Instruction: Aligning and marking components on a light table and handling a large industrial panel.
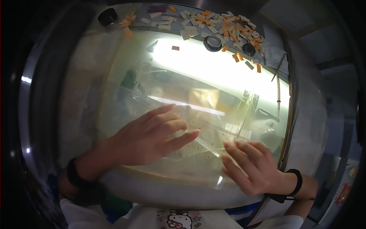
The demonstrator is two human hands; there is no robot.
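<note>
A clear plastic sheet or film marked with small dots (207,155) lies on the lit, glossy work surface in front of me. My left hand (152,135) is over its left part, fingers stretched and apart. A tiny orange speck shows at the tip of its thumb. My right hand (253,168) rests low on the right, its fingers extended and slightly bent near the sheet's edge. Between both hands runs a narrow clear strip (207,146), ending close to my right fingertips. Whether those fingertips press on it is hard to see.
Many small white and orange pieces (213,23) lie scattered along the far edge. Among them are a round black-rimmed lid (212,43) and a black cap (249,49). A black cup-like object (107,17) stands far left. A thin brush-like stick (278,89) lies along the right edge.
</note>
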